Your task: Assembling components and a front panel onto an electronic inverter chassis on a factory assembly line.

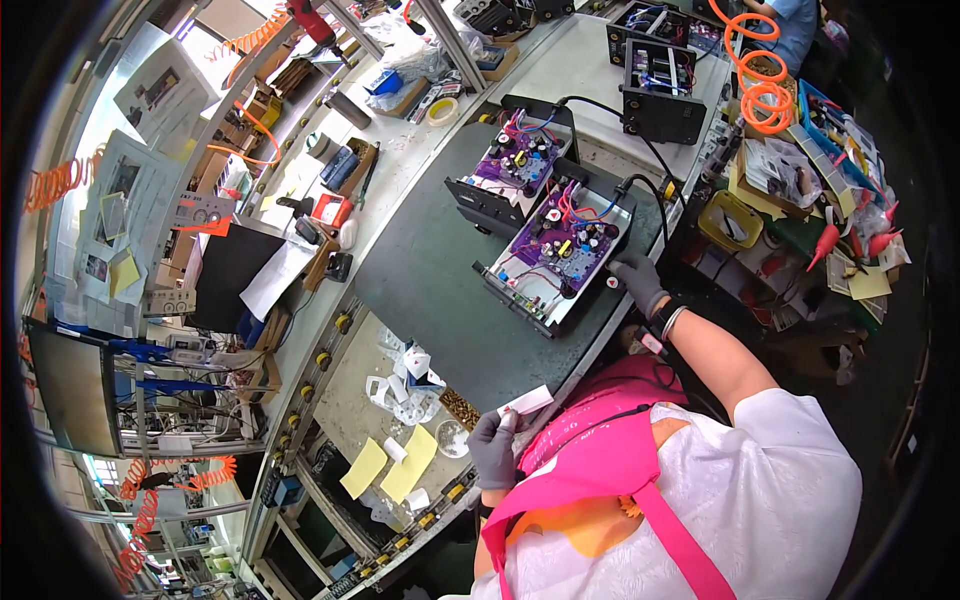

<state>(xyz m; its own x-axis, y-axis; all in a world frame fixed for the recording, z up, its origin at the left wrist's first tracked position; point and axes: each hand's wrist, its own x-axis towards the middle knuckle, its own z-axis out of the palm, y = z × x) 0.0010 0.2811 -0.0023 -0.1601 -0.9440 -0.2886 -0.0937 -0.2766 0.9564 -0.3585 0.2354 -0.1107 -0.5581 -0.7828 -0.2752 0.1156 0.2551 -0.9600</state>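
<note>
My left hand, in a grey glove, pinches a white strip of label backing above the mat's near edge. My right hand, also gloved, is at the near right side of an open electronic unit. At its fingertips is a small white label with a red mark; the fingers are bent and partly hidden. The unit shows a purple circuit board, coloured wires and a black end panel, with a black cable plugged in. A second similar open unit sits just beyond it.
Both units rest on a dark mat. Left of my left hand are yellow paper sheets, crumpled label backing and a tray of brass screws. More black units stand farther back. An orange coiled hose hangs at right.
</note>
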